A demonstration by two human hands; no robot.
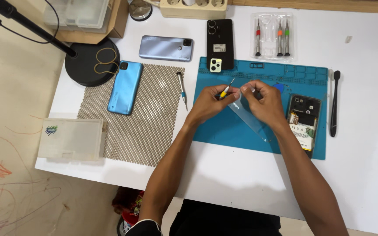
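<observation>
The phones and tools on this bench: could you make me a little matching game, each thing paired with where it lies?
Things:
1. Light blue phone
2. Opened phone
3. Black spudger
4. Rubber band

Places:
A. on the round black lamp base
B. on the white table, right of the blue mat
C. on the mesh pad
D. at the blue mat's right end

Pairs: 1-C, 2-D, 3-B, 4-A

A phone repair bench: blue work mat, opened phone, precision screwdrivers, spare handsets.
</observation>
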